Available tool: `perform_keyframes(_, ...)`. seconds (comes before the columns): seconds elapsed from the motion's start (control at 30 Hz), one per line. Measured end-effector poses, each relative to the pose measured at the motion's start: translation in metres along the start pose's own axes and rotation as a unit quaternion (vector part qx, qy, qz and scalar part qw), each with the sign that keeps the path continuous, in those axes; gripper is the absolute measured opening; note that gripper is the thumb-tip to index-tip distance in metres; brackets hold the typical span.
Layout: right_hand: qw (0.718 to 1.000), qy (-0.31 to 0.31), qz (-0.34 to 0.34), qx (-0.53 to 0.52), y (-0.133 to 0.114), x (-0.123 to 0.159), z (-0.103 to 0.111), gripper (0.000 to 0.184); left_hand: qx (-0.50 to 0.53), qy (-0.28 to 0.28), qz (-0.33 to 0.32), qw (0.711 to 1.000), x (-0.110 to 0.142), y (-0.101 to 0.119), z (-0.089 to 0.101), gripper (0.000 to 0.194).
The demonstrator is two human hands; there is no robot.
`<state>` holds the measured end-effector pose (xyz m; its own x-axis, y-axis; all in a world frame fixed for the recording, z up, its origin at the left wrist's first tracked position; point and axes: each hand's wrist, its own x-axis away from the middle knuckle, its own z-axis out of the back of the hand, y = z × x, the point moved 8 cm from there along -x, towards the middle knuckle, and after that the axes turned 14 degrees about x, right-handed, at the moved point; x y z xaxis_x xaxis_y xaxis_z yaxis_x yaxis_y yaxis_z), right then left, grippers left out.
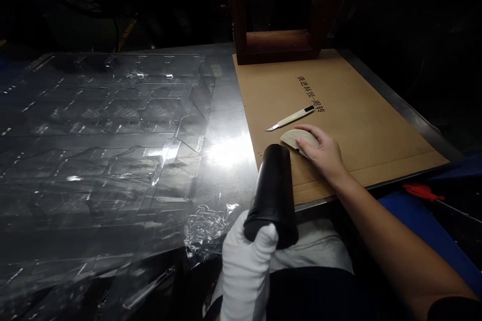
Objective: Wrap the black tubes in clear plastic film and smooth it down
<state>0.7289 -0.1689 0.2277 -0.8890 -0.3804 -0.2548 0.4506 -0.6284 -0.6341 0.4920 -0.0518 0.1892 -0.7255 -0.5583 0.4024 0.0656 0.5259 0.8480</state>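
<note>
A white glove covers my left hand (248, 253), which grips the near end of a black cylinder (274, 185). The cylinder is tilted, its far end reaching over the edge of the cardboard sheet (361, 105). My bare right hand (326, 153) is closed on a flat, cream-coloured half-round pad (301, 138), thumb on top, at the cardboard. What the pad is made of I cannot tell. Just beyond it lies a knife (289, 119) with a pale handle, its blade pointing left.
Clear plastic trays (113, 125) cover the left of the metal table (226, 135). Crumpled clear film (207, 225) hangs at the near edge. A reddish-brown frame (278, 47) stands at the back of the cardboard. A red-handled tool (422, 191) lies at the right.
</note>
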Motion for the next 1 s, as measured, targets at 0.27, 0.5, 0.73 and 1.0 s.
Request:
perform_keyframes(0.27,0.998,-0.006,-0.008,0.057,0.018,0.015,0.019,0.029,0.018,0.008,0.039,0.999,0.004,0.013,-0.024,0.034)
perform_keyframes(0.5,0.999,-0.030,0.001,-0.024,0.018,0.010,0.024,0.030,0.001,-0.001,0.061,0.998,0.006,0.017,-0.028,0.030)
perform_keyframes(0.73,0.981,-0.079,0.172,-0.033,-0.051,-0.004,0.012,0.027,-0.003,-0.057,0.054,0.997,0.008,0.018,-0.036,0.021)
perform_keyframes(1.0,0.999,-0.014,0.048,-0.012,-0.004,0.004,0.026,0.026,0.085,-0.064,0.087,0.990,0.014,0.017,-0.044,0.017)
